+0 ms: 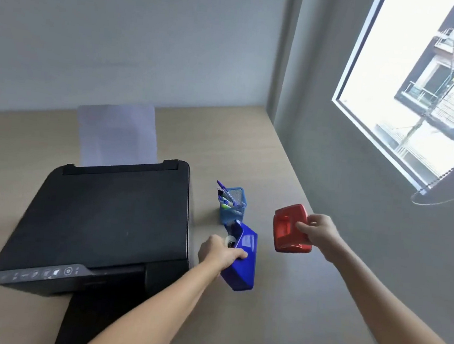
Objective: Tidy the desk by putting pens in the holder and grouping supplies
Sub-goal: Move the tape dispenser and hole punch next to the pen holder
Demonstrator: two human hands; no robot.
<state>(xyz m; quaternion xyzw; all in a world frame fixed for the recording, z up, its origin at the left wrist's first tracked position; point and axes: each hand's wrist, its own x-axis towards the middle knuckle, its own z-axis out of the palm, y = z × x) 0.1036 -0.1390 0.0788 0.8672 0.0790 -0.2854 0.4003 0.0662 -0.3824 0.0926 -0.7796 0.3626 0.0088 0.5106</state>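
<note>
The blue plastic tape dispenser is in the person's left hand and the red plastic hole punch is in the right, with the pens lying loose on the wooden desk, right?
Not quite. The head view shows the pens standing in the blue mesh holder, not loose on the wooden desk. The rest holds: left hand grips the blue plastic tape dispenser, right hand the red plastic hole punch.

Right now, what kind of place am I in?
Probably a home office or study corner: a black desktop printer loaded with white paper on a pale wooden desk, and a blue mesh pen holder beside it.
</note>
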